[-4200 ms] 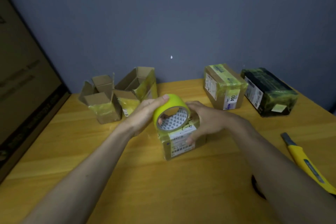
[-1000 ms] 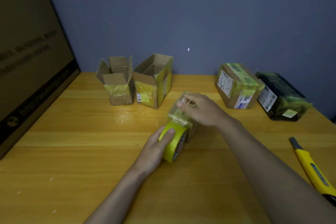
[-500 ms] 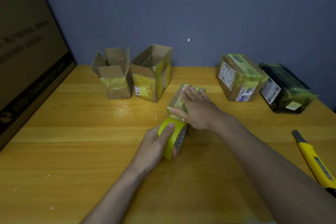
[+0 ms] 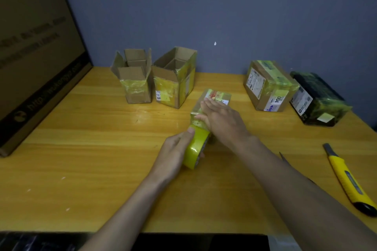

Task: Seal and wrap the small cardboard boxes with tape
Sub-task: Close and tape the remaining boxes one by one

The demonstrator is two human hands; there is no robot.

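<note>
On table [image 4: 102, 149], hands taping small box [image 4: 219, 96]

Five boxes [image 4: 216, 100], one tape roll [image 4: 196, 150], one knife [image 4: 346, 179]

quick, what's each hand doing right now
Left hand: grips the yellow tape roll.
Right hand: open, fingers flat, pressing on the small box.

Both forearms reach forward, converging near centre. Left hand [image 4: 175, 149] curled — thumb on top, fingers wrapped (fingertips mostly hidden). Right hand [image 4: 221, 121] palm-down, fingers straight and together, pressing flat — wrist slightly raised.
</note>
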